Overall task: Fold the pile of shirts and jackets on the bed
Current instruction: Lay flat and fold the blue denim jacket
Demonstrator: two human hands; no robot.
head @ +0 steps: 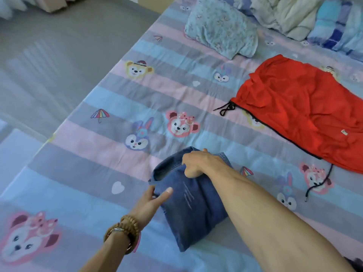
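Low in the middle of the frame, my right hand (pixel 198 163) gripped the folded denim (pixel 188 205) at its top edge; my left hand (pixel 152 201) pinched its left side. Thick, stiffish cloth, best held by the folds.

Bed with pastel striped sheet printed with cartoon bears and rabbits (pixel 121 107), left edge running diagonally beside grey floor (pixel 49 61). Folded blue denim garment (pixel 193 209) lies near the near edge, roughly mid-width. Red thin-fabric jacket with black drawstrings (pixel 300 110) lies spread flat toward the right edge. Light blue floral folded garment (pixel 222 28) sits toward the far edge. Cream crumpled fabric (pixel 288 14) and blue checked bedding (pixel 339 26) bunch at the far right corner.
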